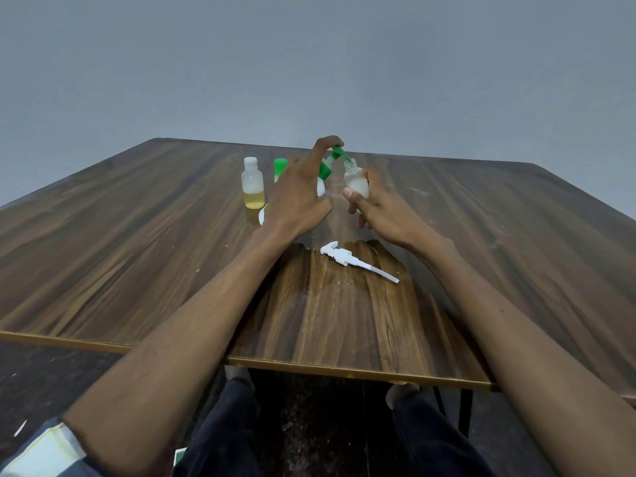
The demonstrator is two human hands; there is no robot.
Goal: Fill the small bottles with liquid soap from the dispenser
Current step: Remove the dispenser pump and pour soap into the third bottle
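Two hands are at work: the dispenser [328,166] is pressed by the left hand [297,197]; beside it, a bottle [356,182] is gripped by the right hand [378,204].

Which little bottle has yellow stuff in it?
The small capped bottle standing alone left of the left hand. The one held by the right hand looks whitish and has no cap.
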